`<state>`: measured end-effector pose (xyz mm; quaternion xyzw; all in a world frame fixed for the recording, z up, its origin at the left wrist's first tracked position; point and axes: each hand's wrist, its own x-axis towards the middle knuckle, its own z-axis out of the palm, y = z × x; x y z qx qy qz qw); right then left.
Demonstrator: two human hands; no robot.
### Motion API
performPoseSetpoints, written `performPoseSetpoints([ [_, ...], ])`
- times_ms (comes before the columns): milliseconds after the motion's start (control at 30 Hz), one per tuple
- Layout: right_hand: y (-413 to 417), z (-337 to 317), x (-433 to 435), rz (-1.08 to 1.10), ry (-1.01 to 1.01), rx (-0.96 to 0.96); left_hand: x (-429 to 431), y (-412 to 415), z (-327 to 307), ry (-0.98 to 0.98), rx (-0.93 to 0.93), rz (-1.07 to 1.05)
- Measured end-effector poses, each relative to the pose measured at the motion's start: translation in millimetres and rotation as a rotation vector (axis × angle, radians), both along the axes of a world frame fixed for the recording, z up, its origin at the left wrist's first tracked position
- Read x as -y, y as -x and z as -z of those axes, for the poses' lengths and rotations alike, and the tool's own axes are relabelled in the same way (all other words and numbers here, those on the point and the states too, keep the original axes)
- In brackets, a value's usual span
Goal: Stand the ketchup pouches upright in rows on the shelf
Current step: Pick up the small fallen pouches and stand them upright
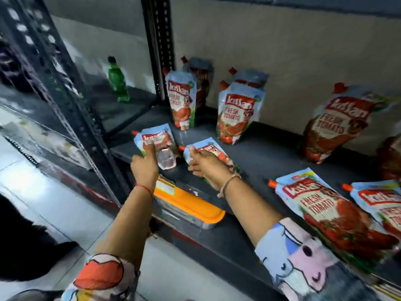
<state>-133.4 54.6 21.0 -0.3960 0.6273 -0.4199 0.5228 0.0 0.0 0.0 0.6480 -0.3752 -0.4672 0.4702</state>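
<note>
Red and pale blue ketchup pouches lie and stand on a dark shelf. My left hand grips the lower edge of a flat-lying pouch near the shelf's left front. My right hand is closed on a second tilted pouch beside it. Two pouches stand upright behind, one at the left and one in the middle, each with another pouch behind it. A leaning pouch stands at the right. Two more lie flat at the front right.
A black slotted upright post bounds the shelf on the left. A green bottle stands on the neighbouring shelf beyond it. An orange label holder is fixed on the shelf's front edge. The wall runs close behind the pouches.
</note>
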Motion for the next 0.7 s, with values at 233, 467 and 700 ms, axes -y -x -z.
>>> performPoseSetpoints([
  [233, -20, 10, 66, 0.028, -0.134, 0.042, 51, -27, 17, -0.198, -0.243, 0.37],
  [467, -7, 14, 76, -0.031, -0.087, 0.141, 55, -36, 18, -0.034, -0.261, 0.634],
  [700, -12, 24, 56, 0.21, 0.275, -0.448, 73, -17, 19, 0.253, -0.159, 0.809],
])
